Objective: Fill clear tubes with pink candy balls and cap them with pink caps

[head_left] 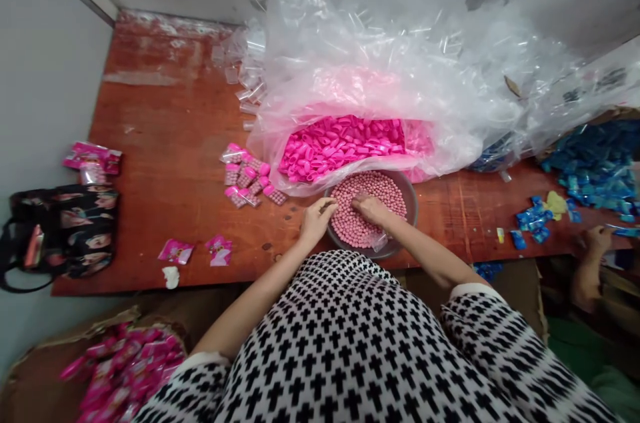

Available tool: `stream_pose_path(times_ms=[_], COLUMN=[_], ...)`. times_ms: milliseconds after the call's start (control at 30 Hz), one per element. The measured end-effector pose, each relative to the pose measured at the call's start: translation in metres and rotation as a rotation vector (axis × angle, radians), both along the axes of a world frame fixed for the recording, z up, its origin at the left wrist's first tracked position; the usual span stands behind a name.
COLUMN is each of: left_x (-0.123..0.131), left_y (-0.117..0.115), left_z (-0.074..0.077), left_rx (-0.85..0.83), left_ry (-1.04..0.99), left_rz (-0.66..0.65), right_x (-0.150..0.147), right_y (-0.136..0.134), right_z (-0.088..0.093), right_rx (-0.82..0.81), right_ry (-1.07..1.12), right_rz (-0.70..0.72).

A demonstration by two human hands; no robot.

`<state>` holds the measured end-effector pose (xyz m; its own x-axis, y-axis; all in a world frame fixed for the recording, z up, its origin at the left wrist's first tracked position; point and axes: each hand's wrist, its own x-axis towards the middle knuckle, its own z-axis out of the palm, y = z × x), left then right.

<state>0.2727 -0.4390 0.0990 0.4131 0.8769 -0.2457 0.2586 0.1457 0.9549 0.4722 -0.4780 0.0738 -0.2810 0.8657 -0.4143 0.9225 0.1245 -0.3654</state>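
A grey bowl heaped with small pink round candies stands at the near edge of a reddish wooden table. My right hand rests in the candies, fingers curled into them, with a small clear tube or bag by the wrist. My left hand sits at the bowl's left rim, fingers pinched together on something small that I cannot make out. Just behind the bowl a large clear plastic bag lies open, full of bright pink caps.
Filled pink-capped tubes lie left of the bowl. Two pink packets and a black patterned bag lie further left. Blue wrapped pieces cover the right side, where another person's hand rests. A box of pink packets sits below.
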Motion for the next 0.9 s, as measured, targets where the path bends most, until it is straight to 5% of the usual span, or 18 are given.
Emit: stream_pose_path(times_ms=[167, 333, 500, 667, 900], left_x=[-0.006, 0.002, 0.016, 0.024, 0.029], left_y=[-0.002, -0.011, -0.016, -0.010, -0.008], left_z=[-0.008, -0.011, 0.001, 0.011, 0.000], left_rx=[0.103, 0.105, 0.021, -0.067, -0.334], left_ry=[0.078, 0.069, -0.023, -0.134, -0.388], left_rz=[0.038, -0.083, -0.142, -0.106, -0.078], right_x=[-0.022, -0.012, -0.015, -0.009, 0.012], right_y=[-0.008, -0.020, -0.026, -0.028, -0.019], right_z=[-0.010, 0.008, 0.026, 0.043, 0.068], right_rx=[-0.065, -0.096, 0.000, 0.044, 0.228], right_ry=[0.301, 0.824, 0.961, 0.971, 0.681], right_rz=[-0.179, -0.508, -0.641, -0.613, -0.404])
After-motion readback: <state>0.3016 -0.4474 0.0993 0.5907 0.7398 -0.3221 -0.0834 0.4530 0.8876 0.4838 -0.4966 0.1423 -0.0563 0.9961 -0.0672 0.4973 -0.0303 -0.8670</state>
